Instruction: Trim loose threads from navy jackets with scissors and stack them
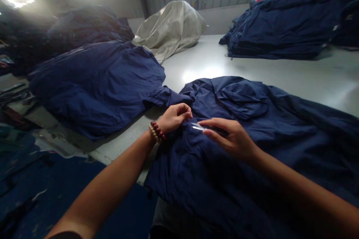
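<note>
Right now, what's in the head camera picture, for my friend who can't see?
A person's right hand holds a small shiny tool over dark blue cloth, near the left hand with beaded bracelets on its wrist. Behind, stacked blue clothes and a draped beige cover rest on a pale table.

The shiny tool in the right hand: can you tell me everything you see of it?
The tool looks metallic, with two slim, pale blades set slightly apart. The right hand grips it between thumb and fingers, which hide much of it. Its tips point toward the left hand, over the navy cloth; whether they touch the cloth is unclear.
</note>
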`<state>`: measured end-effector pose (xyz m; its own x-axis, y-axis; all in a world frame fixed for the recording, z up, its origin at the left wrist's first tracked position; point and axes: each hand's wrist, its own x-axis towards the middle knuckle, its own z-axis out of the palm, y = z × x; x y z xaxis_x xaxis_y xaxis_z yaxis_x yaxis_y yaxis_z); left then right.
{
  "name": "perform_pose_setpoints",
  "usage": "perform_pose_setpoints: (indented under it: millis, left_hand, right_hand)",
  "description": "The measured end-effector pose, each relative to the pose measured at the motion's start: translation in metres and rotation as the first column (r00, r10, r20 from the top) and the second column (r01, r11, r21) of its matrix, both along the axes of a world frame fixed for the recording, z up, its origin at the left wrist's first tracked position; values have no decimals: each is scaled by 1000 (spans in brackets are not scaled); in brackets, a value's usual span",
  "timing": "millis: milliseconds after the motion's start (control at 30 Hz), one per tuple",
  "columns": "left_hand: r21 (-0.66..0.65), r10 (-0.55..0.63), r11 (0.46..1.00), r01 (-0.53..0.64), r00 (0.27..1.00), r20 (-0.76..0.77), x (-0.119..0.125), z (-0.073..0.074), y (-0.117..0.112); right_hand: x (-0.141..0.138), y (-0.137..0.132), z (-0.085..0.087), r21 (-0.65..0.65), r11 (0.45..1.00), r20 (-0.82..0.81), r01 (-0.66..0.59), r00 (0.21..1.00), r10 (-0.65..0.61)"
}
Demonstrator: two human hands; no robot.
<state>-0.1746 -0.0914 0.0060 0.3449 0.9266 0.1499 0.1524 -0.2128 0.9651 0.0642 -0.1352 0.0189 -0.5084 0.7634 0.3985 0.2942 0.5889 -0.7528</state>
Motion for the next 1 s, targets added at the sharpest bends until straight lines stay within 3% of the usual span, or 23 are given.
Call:
perform_pose_setpoints:
  millis: [100,200,367,433,533,633,767,867,1000]
  left_hand:
    - [39,31,999,-30,999,-21,10,8,-6]
    - [84,67,995,-59,993,-95,33,25,-19]
    - [61,-156,985,164,981,-115,105,49,-47]
    - [10,-259,965,262,960,-104,144,50,-56]
    - [-66,-359,933,353,921,-155,215,44,-65]
    - [-126,-426,905,407,874,-234,300,43,-67]
    - [-88,-454,890,448,849,-269,420,57,-53]
    - [-38,-410,906,422,848,-336,493,66,-33]
    - [-43,-353,924,379,807,-473,549,59,-4]
  right_hand:
    - [3,2,15,-122,984,-71,131,988,-141]
    - [18,0,26,-305,944,-184,127,964,-190]
    - [77,-27,36,-477,867,-264,144,918,-297]
    - [108,-47,37,-508,832,-276,221,874,-401]
    - [163,-79,32,-541,752,-303,376,747,-591]
    - [224,-107,22,-561,640,-341,524,559,-756]
    - [292,-140,12,-560,500,-418,660,296,-859]
    - [316,-163,7,-574,425,-458,700,156,-875]
    - [308,-190,-1,-633,425,-476,648,108,-873]
